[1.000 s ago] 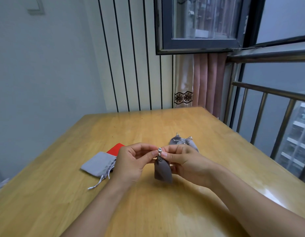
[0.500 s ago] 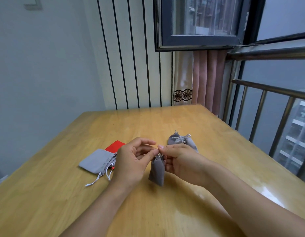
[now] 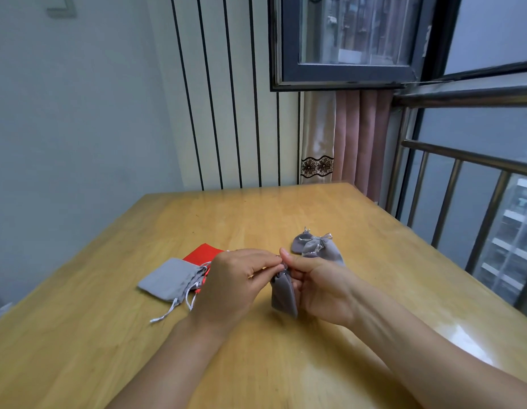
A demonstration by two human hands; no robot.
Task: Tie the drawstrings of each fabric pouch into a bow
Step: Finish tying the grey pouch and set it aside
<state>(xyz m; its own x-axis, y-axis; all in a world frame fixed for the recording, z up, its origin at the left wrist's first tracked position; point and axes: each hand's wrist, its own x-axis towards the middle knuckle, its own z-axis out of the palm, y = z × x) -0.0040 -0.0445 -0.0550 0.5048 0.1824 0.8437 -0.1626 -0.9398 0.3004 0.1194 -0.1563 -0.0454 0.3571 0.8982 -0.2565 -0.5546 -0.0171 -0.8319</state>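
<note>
Head view shows your left hand [image 3: 232, 283] and right hand [image 3: 321, 290] meeting above the table [image 3: 286, 364], close to you and near its middle. Both grip the gathered neck of a grey pouch [image 3: 283, 293] that hangs between them, its body drooping down toward the wood; whether the bottom touches the table you cannot tell. Your left fingers are curled in, with thumb and forefinger pinching at the pouch's top. Your right thumb lies straight across toward the left hand, pressed at the same spot, while the other right fingers curl behind the pouch. The strings themselves are hidden inside the pinch, so their state cannot be read. To your left, a flat grey pouch [image 3: 171, 278] lies on the table with its loose strings [image 3: 168, 312] trailing toward you, untied. It overlaps a red pouch [image 3: 201, 253], of which only a corner shows beyond it. Just past your right hand lie two more grey pouches [image 3: 315, 246], touching each other, their necks cinched and silver string ends sticking up. Beyond the table stand a striped wall [image 3: 227, 113], a pink curtain [image 3: 359, 137], a dark-framed window [image 3: 345, 39] and a metal railing [image 3: 463, 178] at the right.
</note>
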